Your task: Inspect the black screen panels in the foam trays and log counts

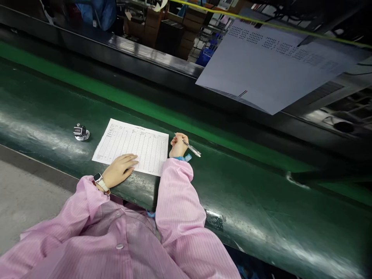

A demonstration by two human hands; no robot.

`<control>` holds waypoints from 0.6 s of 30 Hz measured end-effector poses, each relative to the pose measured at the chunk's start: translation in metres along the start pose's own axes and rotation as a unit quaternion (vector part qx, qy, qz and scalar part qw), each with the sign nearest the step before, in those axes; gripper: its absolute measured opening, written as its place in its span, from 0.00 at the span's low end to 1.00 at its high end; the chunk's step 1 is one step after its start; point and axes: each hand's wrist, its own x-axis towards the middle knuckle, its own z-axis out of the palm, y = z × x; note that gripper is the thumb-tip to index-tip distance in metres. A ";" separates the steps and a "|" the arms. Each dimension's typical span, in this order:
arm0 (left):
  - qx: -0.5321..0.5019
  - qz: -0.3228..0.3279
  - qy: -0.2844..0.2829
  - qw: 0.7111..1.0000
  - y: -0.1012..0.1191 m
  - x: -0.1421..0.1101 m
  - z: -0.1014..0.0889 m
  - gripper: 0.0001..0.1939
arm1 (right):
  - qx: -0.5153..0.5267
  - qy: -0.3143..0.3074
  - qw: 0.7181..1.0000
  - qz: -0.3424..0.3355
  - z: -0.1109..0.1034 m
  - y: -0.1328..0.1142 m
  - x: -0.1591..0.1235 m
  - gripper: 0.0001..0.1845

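A printed form (135, 145) with a ruled grid lies on the green work surface (255, 193). My left hand (120, 169) rests flat on the lower edge of the paper, fingers stretched out. Just beyond the form's right edge, my right hand (178, 145) is closed around a pen (192, 149), whose silver end points down and to the right. Left of the form stands a small metal tally counter (81, 132), apart from both hands. The entries on the form are too small to read.
A large white sheet (270, 66) hangs at the upper right, below a yellow cord (232, 14). A dark metal rail (139, 54) runs behind the green surface. Beyond it are stacked boxes, a blue bin (204, 57) and part of a person in blue (101, 13).
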 end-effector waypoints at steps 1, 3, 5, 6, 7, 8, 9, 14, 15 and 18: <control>0.000 -0.001 -0.001 1.000 0.000 0.000 -0.001 0.18 | -0.015 -0.003 1.000 -0.008 0.001 0.000 -0.001 0.18; 0.000 -0.004 -0.001 1.000 0.000 0.000 -0.001 0.18 | -0.055 -0.011 0.998 -0.032 0.002 -0.001 -0.003 0.19; -0.001 -0.009 0.002 1.000 0.000 0.000 -0.002 0.18 | -0.106 -0.027 0.992 -0.066 0.002 -0.003 -0.008 0.20; -0.001 -0.009 0.004 1.000 0.000 0.000 -0.002 0.17 | -0.135 -0.039 0.986 -0.087 0.002 -0.005 -0.012 0.20; -0.001 -0.008 0.004 1.000 0.000 0.000 -0.003 0.17 | -0.167 -0.055 0.978 -0.108 0.002 -0.006 -0.016 0.20; -0.001 -0.006 0.003 1.000 0.000 0.000 -0.004 0.17 | -0.200 -0.072 0.969 -0.128 0.002 -0.008 -0.020 0.21; 0.000 -0.003 0.002 1.000 0.000 0.001 -0.004 0.17 | -0.233 -0.091 0.957 -0.146 0.003 -0.010 -0.025 0.22; 0.024 0.003 0.001 1.000 0.004 0.005 -0.010 0.22 | -0.397 -0.177 0.879 -0.196 0.012 -0.023 -0.053 0.24; 0.034 0.007 0.004 0.999 0.005 0.006 -0.011 0.24 | -0.423 -0.200 0.860 -0.203 0.015 -0.026 -0.059 0.23; 0.051 0.022 0.010 0.998 0.008 0.009 -0.013 0.24 | -0.479 -0.286 0.800 -0.221 0.025 -0.033 -0.077 0.22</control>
